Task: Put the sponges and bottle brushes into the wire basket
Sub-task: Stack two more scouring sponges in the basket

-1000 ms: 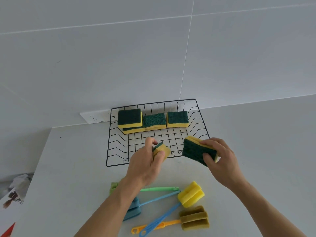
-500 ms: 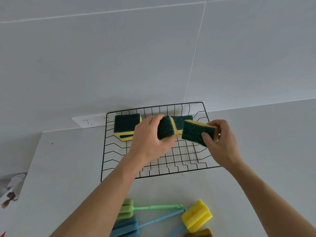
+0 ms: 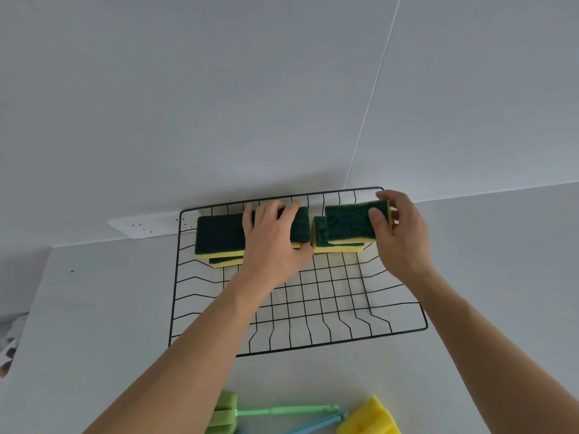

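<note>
Both sponges lowered scouring-side up onto the row along the far wall of the wire basket [image 3: 407, 328], left hand [image 3: 275, 242] clasping one sponge [image 3: 299, 227], right hand [image 3: 401, 236] pinching another [image 3: 347, 223] (bottle brushes [image 3: 282, 411] waiting on the worktop [image 3: 94, 324]), presumably to stack tidily.

A black wire basket [image 3: 407, 329] sits on the counter. Green-topped yellow sponges [image 3: 219, 234] line its far side, stacked at left; one [image 3: 349, 225] is held tilted above another at right. Near the basket lie a green brush [image 3: 275, 413], a blue one [image 3: 316, 422] and a yellow foam head [image 3: 369, 418].
</note>
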